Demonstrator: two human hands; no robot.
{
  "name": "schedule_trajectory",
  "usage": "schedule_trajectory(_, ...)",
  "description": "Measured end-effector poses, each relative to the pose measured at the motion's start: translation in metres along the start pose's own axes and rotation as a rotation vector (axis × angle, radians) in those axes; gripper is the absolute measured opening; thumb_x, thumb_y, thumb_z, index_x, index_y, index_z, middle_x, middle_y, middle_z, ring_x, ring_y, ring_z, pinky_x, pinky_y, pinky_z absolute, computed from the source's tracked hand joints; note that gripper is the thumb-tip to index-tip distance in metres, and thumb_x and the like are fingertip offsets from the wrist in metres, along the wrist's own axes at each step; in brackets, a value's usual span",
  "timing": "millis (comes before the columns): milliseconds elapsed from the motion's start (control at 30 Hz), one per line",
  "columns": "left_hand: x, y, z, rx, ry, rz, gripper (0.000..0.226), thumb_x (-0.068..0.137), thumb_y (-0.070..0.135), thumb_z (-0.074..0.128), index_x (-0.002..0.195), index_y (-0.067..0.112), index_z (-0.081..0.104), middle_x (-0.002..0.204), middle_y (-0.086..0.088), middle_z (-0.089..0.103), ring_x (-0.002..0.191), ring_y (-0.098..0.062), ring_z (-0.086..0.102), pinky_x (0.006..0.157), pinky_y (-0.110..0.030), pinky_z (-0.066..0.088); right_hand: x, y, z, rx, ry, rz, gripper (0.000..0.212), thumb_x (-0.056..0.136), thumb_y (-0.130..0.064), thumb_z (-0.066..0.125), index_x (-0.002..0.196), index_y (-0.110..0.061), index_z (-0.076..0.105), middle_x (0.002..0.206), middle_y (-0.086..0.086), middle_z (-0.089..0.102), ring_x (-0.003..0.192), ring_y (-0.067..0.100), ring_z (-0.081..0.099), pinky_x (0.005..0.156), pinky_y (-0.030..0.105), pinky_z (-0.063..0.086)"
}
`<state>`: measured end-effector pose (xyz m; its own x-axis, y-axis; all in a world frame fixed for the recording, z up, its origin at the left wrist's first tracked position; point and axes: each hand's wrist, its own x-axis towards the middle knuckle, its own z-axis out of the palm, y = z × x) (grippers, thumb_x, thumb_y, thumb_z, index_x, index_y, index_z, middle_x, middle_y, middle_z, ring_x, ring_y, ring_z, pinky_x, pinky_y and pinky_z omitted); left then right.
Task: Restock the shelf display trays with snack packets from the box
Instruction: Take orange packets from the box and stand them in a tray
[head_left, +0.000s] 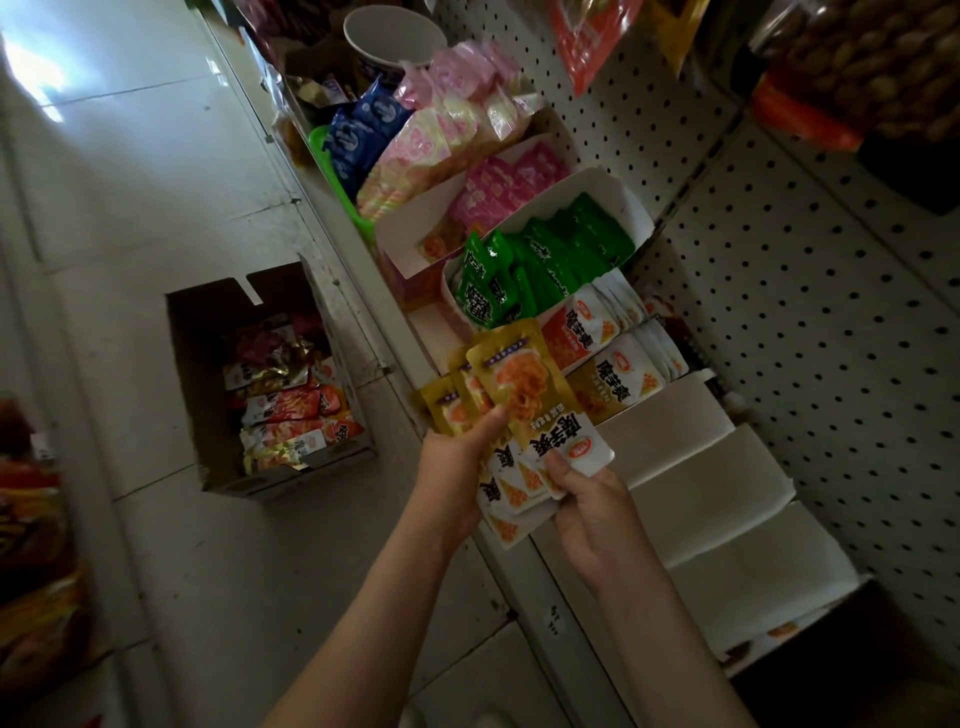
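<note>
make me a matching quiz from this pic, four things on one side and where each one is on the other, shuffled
Things
1. gold packets
2. green packets
3. box
4. blue packets

Places
a. on the floor
b. in the green basket
c. held in the left hand and right hand
d. in a white tray on the shelf

Pairs: 1-c, 2-d, 3-a, 4-b

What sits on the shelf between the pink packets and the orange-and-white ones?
A row of green packets stands there, plain in the head view.
</note>
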<state>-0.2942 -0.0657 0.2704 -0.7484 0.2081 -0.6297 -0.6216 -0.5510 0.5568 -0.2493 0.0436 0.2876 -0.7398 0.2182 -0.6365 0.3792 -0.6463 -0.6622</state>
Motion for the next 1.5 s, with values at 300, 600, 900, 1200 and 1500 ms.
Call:
schedule_trajectory(300,0.010,0.007,-0.001,-0.127,0.105,-0.117,0.025,0.098,0.011,0.050,0.117,0.000,0.060,0.112,-0.022,0.068,0.098,-0.031,0.069,0.085,-0.048,0.055,-0.001,-0.067,-0.007,-0.654,0.425,-0.312,0.013,0.095,-0.011,0.055,0.107,-0.016,0.060,0.092,0.000,0.066,0.085,0.019,0.067,0.066,0.030,0.051)
schedule_trajectory(600,0.015,0.004,0.003,-0.078,0.147,-0.117,0.017,0.098,0.010,0.050,0.109,0.001,0.060,0.103,-0.021,0.071,0.088,-0.026,0.072,0.080,-0.044,0.057,0.013,-0.117,0.012,-1.991,0.138,-0.612,0.054,0.092,0.005,0.034,0.130,-0.028,0.052,0.103,0.010,0.063,0.089,0.030,0.059,0.066,0.032,0.046)
schedule_trajectory(900,0.011,-0.013,0.010,0.053,0.066,-0.187,0.019,0.097,0.010,0.051,0.112,0.000,0.059,0.093,-0.014,0.070,0.085,-0.023,0.070,0.068,-0.037,0.057,0.061,-0.091,0.029,-2.167,0.140,-0.382,0.022,0.088,0.004,0.042,0.103,-0.011,0.047,0.096,0.011,0.059,0.079,0.028,0.055,0.059,0.033,0.040)
schedule_trajectory(1200,0.017,-0.015,0.019,0.074,-0.032,-0.220,0.016,0.097,0.012,0.053,0.111,0.006,0.057,0.102,-0.020,0.072,0.093,-0.027,0.071,0.085,-0.045,0.056,0.067,-0.060,0.011,-2.094,0.127,-0.447,0.082,0.081,-0.019,0.069,0.144,-0.022,0.016,0.142,0.012,0.028,0.128,0.032,0.034,0.103,0.042,0.036)
schedule_trajectory(1500,0.022,-0.020,0.019,0.270,-0.022,-0.230,0.013,0.099,0.013,0.050,0.100,0.009,0.062,0.088,-0.012,0.072,0.081,-0.027,0.069,0.081,-0.042,0.057,0.090,-0.058,-0.016,-2.223,0.446,-0.603,0.072,0.084,-0.025,0.064,0.141,-0.024,0.020,0.147,0.012,0.024,0.131,0.030,0.029,0.108,0.044,0.023)
